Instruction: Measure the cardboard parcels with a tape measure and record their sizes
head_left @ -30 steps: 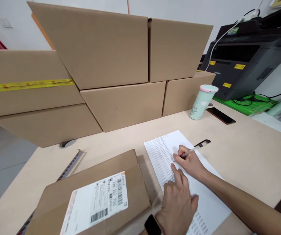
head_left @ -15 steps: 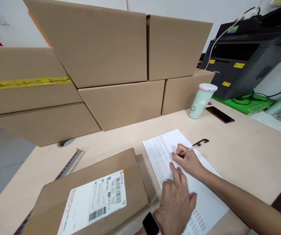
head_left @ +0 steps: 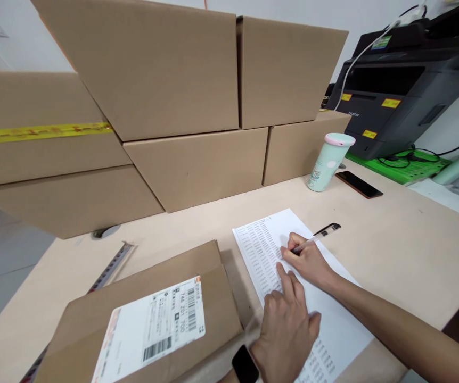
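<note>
A printed sheet of paper [head_left: 267,239] with columns of small text lies on the table. My right hand [head_left: 307,260] grips a pen [head_left: 318,237] with a clear barrel and black cap end, its tip at the text columns; the tip itself is hidden by the fingers. Just below, my left hand [head_left: 287,319] rests on the sheet with fingers stretched out, the index finger pointing at the printed lines. A dark smartwatch [head_left: 245,365] sits on the left wrist. Left of the hands is a cardboard parcel [head_left: 213,314] with a white shipping label [head_left: 153,330].
Stacked cardboard boxes [head_left: 177,74] line the back of the table. A mint cup [head_left: 328,165] with a pink lid stands beside a phone [head_left: 359,183]. At the right back, a dark printer [head_left: 389,90] sits over a green crate [head_left: 417,169]. A perforated metal strip [head_left: 112,266] lies behind the parcel.
The view has shifted very slightly. Both hands, the pen and the sheet hold almost the same places.
</note>
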`<action>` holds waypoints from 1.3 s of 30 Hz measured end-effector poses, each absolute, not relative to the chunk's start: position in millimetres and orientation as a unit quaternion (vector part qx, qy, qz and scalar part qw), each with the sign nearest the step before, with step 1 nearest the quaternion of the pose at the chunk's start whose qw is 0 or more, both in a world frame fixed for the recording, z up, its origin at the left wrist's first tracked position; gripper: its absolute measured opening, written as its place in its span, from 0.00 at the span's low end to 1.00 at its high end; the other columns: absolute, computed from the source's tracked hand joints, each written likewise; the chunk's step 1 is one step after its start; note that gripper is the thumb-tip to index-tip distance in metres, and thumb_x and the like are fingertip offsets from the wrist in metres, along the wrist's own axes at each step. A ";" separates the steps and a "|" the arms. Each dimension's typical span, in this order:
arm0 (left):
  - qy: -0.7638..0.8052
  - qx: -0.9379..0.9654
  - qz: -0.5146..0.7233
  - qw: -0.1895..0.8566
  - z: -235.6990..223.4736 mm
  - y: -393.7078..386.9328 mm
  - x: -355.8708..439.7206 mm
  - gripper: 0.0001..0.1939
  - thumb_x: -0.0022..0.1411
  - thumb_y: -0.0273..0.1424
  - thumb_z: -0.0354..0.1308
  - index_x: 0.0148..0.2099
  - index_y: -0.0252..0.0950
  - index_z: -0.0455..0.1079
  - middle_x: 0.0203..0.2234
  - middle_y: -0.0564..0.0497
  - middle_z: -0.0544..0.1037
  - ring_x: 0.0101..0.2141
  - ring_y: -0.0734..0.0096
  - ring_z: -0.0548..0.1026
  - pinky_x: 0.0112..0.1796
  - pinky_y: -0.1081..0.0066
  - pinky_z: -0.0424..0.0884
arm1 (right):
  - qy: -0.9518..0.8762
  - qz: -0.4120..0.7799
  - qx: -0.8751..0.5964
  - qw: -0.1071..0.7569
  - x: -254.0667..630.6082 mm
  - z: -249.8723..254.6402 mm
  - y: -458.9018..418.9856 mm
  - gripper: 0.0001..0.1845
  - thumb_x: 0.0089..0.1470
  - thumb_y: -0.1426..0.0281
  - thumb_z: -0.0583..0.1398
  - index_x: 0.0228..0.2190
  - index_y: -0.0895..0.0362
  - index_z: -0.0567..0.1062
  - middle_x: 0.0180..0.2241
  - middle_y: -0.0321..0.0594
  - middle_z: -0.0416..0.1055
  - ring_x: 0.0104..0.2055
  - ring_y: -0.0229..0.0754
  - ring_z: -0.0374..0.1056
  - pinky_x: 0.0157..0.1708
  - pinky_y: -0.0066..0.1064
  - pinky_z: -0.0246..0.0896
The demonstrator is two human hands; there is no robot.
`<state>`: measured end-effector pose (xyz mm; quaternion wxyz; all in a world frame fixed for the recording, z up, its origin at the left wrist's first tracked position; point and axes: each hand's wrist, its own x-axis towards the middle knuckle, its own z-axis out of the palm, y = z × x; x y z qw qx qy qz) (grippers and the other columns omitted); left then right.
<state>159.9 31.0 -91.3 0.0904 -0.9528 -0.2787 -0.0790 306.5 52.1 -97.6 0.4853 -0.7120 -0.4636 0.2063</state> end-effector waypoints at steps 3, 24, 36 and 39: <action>-0.278 -0.953 -0.074 0.093 -89.8 30.6 159.4 0.35 0.60 0.49 0.51 0.59 0.26 0.63 0.54 0.31 0.70 0.28 0.63 0.76 0.29 0.65 0.74 | -0.461 0.210 -0.714 0.483 306.1 -97.3 52.3 0.15 0.46 0.71 0.57 0.18 0.53 0.54 0.18 0.28 0.50 0.22 0.34 0.48 0.21 0.28 0.45; -0.277 -0.955 -0.066 0.082 -89.8 30.4 159.8 0.35 0.60 0.48 0.52 0.59 0.26 0.63 0.54 0.30 0.69 0.27 0.64 0.76 0.28 0.65 0.74 | -0.452 0.208 -0.718 0.486 307.3 -98.4 52.4 0.15 0.46 0.70 0.58 0.18 0.53 0.55 0.18 0.27 0.51 0.21 0.34 0.49 0.22 0.28 0.46; -0.275 -0.955 -0.068 0.082 -90.8 29.8 158.8 0.35 0.60 0.48 0.52 0.60 0.26 0.62 0.55 0.29 0.69 0.27 0.64 0.75 0.28 0.65 0.74 | -0.451 0.195 -0.722 0.488 307.8 -97.4 53.2 0.15 0.46 0.71 0.57 0.17 0.53 0.55 0.17 0.28 0.51 0.21 0.34 0.49 0.21 0.28 0.46; -0.275 -0.955 -0.074 0.082 -90.5 29.8 158.2 0.35 0.59 0.49 0.52 0.59 0.25 0.63 0.55 0.29 0.69 0.27 0.64 0.75 0.28 0.65 0.74 | -0.452 0.196 -0.720 0.488 307.8 -97.4 53.2 0.15 0.46 0.70 0.57 0.17 0.53 0.55 0.17 0.28 0.51 0.21 0.34 0.49 0.21 0.28 0.46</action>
